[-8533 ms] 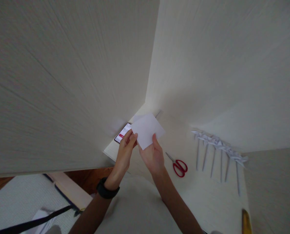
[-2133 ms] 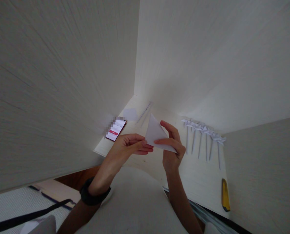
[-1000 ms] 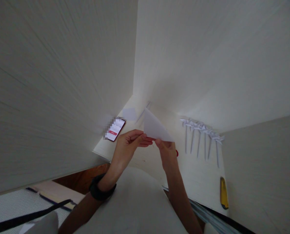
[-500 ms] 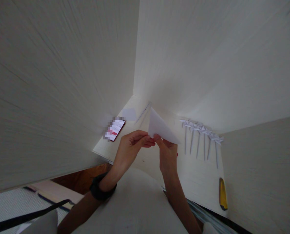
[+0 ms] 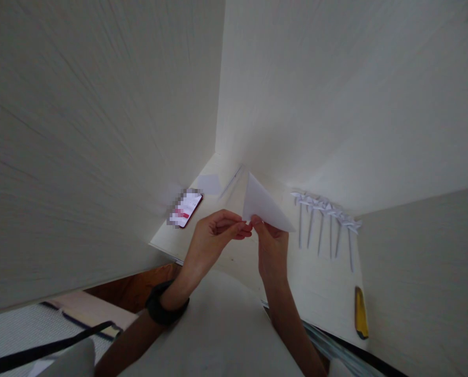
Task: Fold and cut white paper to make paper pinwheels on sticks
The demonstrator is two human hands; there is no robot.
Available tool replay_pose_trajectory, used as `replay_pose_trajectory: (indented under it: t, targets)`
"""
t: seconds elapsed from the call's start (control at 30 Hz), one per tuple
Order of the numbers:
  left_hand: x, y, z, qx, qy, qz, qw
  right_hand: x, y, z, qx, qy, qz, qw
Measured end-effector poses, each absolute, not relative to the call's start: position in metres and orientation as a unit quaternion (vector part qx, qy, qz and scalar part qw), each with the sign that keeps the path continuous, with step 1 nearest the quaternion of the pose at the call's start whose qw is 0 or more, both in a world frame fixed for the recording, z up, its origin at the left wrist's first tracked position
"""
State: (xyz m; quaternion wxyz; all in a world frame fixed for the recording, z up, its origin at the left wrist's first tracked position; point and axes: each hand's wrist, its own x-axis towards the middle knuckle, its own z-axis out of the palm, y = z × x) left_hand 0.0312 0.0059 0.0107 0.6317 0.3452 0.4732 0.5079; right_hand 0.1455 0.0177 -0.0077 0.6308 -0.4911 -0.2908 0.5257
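A small white piece of paper (image 5: 264, 205), folded to a triangle-like shape, is held up above the tabletop. My right hand (image 5: 272, 243) pinches its lower edge, thumb in front and fingers behind. At the paper's lower left corner, my left hand (image 5: 221, 230) has its thumb and fingertips pressed together; the corner meets those fingertips. The hands are close together, with fingertips almost touching. Behind the paper, a thin white stick (image 5: 230, 182) lies on the table.
A phone (image 5: 186, 209) with a lit screen leans at the left wall, near a flat paper piece (image 5: 209, 184). Several paper pieces on thin sticks (image 5: 326, 209) lie in a row at right. A yellow cutter knife (image 5: 360, 312) rests by the right wall. White walls enclose the tabletop (image 5: 312, 293).
The paper and my right hand have shifted slightly to the right. My left hand stays nearly in place, its fingertips still at the paper's corner.
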Motion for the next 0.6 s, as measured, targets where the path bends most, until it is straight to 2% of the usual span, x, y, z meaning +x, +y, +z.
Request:
replay_pose_trajectory:
  t: [0.6]
  targets:
    - [0.0308,0.0054,0.0101,0.352,0.471,0.518,0.621,0.1439,0.0142,-0.0062,-0.500,-0.312,0.527,0.612]
